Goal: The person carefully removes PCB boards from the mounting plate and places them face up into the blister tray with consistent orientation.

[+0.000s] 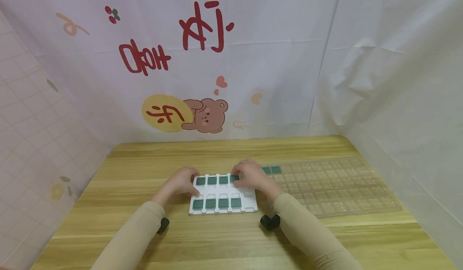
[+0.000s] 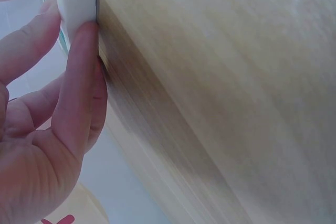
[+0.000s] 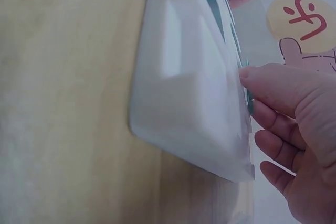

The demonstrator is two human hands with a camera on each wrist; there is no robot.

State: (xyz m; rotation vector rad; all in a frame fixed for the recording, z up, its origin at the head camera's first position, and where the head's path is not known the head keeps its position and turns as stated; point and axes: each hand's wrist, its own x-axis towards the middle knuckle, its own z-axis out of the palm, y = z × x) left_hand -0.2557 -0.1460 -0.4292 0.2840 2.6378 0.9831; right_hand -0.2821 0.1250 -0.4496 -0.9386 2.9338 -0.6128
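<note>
Wooden table [image 1: 217,242] below, curled left fingers [image 2: 79,85] grip white tray [image 1: 215,190]; right fingers [image 3: 278,124] pinch green chip [image 1: 234,178].

A white cloth [image 1: 275,69] hangs at 12 o'clock beyond the wooden table [image 1: 159,157], printed with a bear [image 1: 213,116]. Around the bear sit a yellow disc [image 1: 166,113] at 9 o'clock, pink hearts [image 1: 222,82] at 1, red lettering [image 1: 220,31] at 12 and cherries [image 1: 112,19] between 10 and 11.
</note>
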